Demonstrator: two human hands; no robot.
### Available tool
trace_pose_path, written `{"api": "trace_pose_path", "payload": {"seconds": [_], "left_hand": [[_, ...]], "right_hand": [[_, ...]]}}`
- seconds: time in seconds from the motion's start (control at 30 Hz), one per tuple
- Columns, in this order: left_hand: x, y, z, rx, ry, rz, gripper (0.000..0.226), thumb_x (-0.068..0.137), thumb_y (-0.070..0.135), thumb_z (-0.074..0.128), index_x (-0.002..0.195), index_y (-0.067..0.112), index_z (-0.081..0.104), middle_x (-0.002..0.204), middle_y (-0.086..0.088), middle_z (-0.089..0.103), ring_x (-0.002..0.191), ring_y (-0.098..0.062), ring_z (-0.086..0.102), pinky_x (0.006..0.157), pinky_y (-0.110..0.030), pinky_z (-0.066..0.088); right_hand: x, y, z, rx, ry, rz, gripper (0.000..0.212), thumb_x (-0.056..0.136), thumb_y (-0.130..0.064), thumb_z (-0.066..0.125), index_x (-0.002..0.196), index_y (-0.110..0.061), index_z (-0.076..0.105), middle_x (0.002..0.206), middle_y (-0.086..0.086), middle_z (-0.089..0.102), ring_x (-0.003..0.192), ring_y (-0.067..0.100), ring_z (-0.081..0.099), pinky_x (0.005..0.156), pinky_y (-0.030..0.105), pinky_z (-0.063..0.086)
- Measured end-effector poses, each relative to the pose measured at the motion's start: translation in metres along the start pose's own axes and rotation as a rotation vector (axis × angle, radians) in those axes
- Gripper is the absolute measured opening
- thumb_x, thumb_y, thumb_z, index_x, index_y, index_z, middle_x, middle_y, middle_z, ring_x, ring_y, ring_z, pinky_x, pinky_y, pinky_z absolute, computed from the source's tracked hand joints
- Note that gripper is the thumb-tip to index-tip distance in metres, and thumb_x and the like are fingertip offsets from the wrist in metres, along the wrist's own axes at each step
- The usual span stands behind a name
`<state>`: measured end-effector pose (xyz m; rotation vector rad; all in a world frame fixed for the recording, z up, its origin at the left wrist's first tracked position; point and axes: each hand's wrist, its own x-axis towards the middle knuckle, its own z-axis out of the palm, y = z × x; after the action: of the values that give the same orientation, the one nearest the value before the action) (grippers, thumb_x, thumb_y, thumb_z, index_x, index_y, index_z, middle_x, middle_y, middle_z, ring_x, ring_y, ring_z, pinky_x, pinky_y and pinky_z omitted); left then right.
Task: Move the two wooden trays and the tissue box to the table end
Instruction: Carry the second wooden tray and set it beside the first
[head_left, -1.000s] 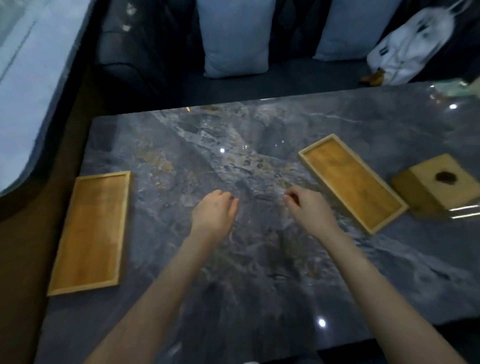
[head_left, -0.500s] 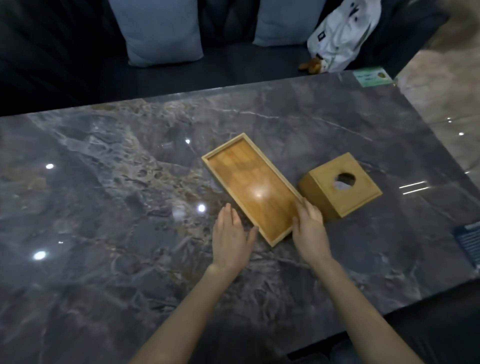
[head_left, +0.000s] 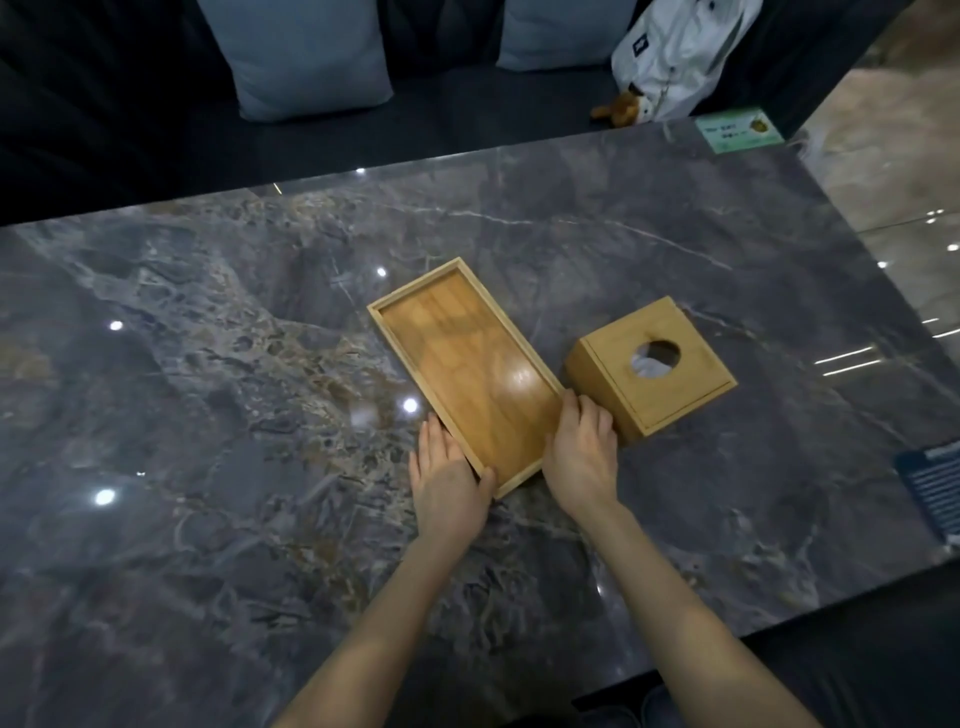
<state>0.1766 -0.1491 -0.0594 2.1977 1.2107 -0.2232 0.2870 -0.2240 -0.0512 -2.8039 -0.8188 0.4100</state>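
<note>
One wooden tray (head_left: 467, 364) lies slanted in the middle of the dark marble table (head_left: 208, 415). My left hand (head_left: 447, 480) lies against its near left long side, thumb at the near corner. My right hand (head_left: 582, 452) presses the near right side, fingers in the gap beside the tissue box. Both hands clasp the tray's near end, and it rests flat on the table. The wooden tissue box (head_left: 649, 374), with a round hole in its top, stands just right of the tray. The second tray is out of view.
A dark sofa with two light cushions (head_left: 306, 52) runs along the far table edge, with a white bag (head_left: 680, 47) on it. A green card (head_left: 737, 130) lies at the far right corner, a dark blue card (head_left: 935, 483) at the right edge.
The view swung right, so the left tray left the frame. Both hands moved from the bare table to the middle tray and now close against its near sides.
</note>
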Motion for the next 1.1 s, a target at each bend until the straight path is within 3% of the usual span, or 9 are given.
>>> {"api": "trace_pose_path", "payload": {"seconds": [0.27,0.4,0.5,0.53,0.63,0.73,0.8,0.9,1.1], "left_hand": [[0.007,-0.018,-0.012,-0.06,0.007,0.053,0.076,0.079,0.03,0.063,0.143,0.008,0.026,0.156,-0.007,0.017,0.143,-0.023,0.014,0.118,-0.038,0.019],[0.007,-0.028,-0.024,-0.188,-0.026,0.054,0.071,0.08,0.022,0.062,0.142,0.014,0.03,0.151,-0.008,0.028,0.136,-0.028,0.026,0.112,-0.033,0.027],[0.004,-0.029,-0.037,-0.378,-0.093,0.031,0.074,0.078,0.01,0.063,0.143,0.013,0.027,0.124,-0.01,0.059,0.104,-0.017,0.056,0.078,-0.004,0.044],[0.003,-0.028,-0.041,-0.435,-0.123,0.008,0.078,0.078,0.009,0.063,0.144,0.013,0.022,0.113,-0.009,0.065,0.094,-0.016,0.061,0.07,-0.006,0.047],[0.001,-0.028,-0.047,-0.627,-0.172,-0.059,0.083,0.078,0.008,0.067,0.145,0.016,0.018,0.087,-0.002,0.063,0.084,-0.02,0.064,0.076,-0.035,0.058],[-0.005,-0.028,-0.054,-0.737,-0.172,-0.063,0.079,0.077,0.005,0.069,0.142,0.018,0.027,0.077,0.002,0.056,0.084,-0.024,0.064,0.077,-0.045,0.058],[-0.01,-0.034,-0.059,-0.792,-0.151,-0.024,0.07,0.077,0.004,0.068,0.137,0.015,0.036,0.076,0.002,0.058,0.08,-0.023,0.065,0.073,-0.043,0.059],[-0.017,-0.046,-0.072,-0.85,-0.081,0.011,0.066,0.077,0.0,0.067,0.134,0.014,0.038,0.077,0.001,0.061,0.071,-0.017,0.062,0.06,-0.026,0.056],[-0.028,-0.09,-0.102,-0.85,0.05,0.028,0.063,0.077,-0.002,0.066,0.124,0.03,0.04,0.067,0.004,0.06,0.055,-0.004,0.059,0.058,-0.028,0.057]], "right_hand": [[-0.004,0.001,-0.001,0.112,-0.002,0.109,0.044,0.085,0.004,0.047,0.129,-0.001,0.043,0.123,0.021,0.05,0.112,0.036,0.044,0.094,0.043,0.041],[-0.009,0.0,0.002,0.216,-0.026,0.084,0.033,0.085,0.006,0.041,0.114,-0.001,0.055,0.115,0.022,0.051,0.107,0.037,0.046,0.087,0.042,0.044],[-0.009,-0.001,-0.003,0.362,-0.04,0.134,0.033,0.087,0.004,0.042,0.117,-0.001,0.056,0.117,0.021,0.05,0.109,0.036,0.048,0.094,0.041,0.042],[-0.009,-0.002,-0.006,0.41,-0.044,0.155,0.033,0.088,0.003,0.042,0.117,-0.001,0.056,0.118,0.02,0.05,0.109,0.035,0.05,0.096,0.04,0.041],[-0.01,-0.005,-0.015,0.498,-0.058,0.192,0.034,0.089,0.002,0.042,0.12,-0.002,0.056,0.124,0.018,0.053,0.112,0.032,0.051,0.099,0.034,0.038],[-0.013,-0.013,-0.025,0.566,-0.057,0.162,0.034,0.088,0.004,0.042,0.115,-0.003,0.06,0.118,0.016,0.063,0.11,0.029,0.056,0.091,0.026,0.039],[-0.015,-0.021,-0.031,0.599,-0.054,0.143,0.033,0.087,0.005,0.042,0.111,-0.004,0.063,0.113,0.015,0.067,0.106,0.027,0.058,0.086,0.022,0.037],[-0.017,-0.035,-0.035,0.589,-0.049,0.096,0.033,0.087,0.004,0.045,0.111,-0.006,0.064,0.11,0.015,0.068,0.104,0.026,0.06,0.083,0.022,0.038],[-0.025,-0.087,-0.043,0.584,-0.05,-0.043,0.033,0.086,0.002,0.05,0.117,-0.006,0.061,0.119,0.013,0.066,0.112,0.026,0.058,0.094,0.031,0.043]]}}
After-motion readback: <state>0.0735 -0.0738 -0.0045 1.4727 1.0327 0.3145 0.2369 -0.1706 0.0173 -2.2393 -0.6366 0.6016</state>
